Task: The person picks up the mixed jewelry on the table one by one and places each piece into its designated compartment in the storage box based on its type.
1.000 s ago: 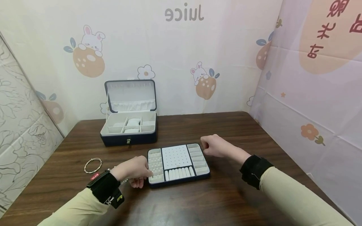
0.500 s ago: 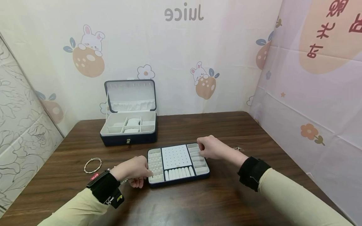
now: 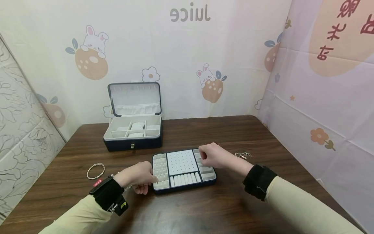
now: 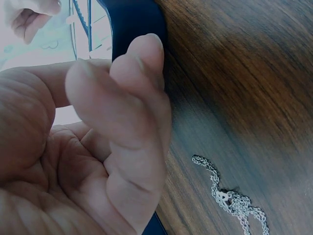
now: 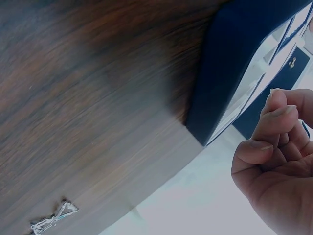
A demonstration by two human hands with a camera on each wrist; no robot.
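A navy jewelry tray (image 3: pixel 182 162) with white compartments, a dotted panel and ring rolls lies mid-table. My left hand (image 3: pixel 138 177) grips its left rim, one finger over the left compartments, others curled outside. In the left wrist view a silver chain (image 4: pixel 234 200) lies beside this hand's curled fingers (image 4: pixel 137 112). My right hand (image 3: pixel 213 155) is over the tray's right compartments, fingers curled. No item shows among its fingers (image 5: pixel 281 117) in the right wrist view; their far side is hidden. Another silver chain (image 3: pixel 243 155) lies right of the tray.
A matching navy jewelry box (image 3: pixel 132 143) stands at the back left, lid raised, with cushions in some compartments. A bangle (image 3: pixel 95 171) lies on the wooden table (image 3: pixel 187 214) at left. Printed cloth (image 3: pixel 181 48) hangs behind and to the right.
My right hand has moved left from beside the tray's upper right corner to over its right compartments, uncovering the chain on the right. My left hand and the tray have stayed put.
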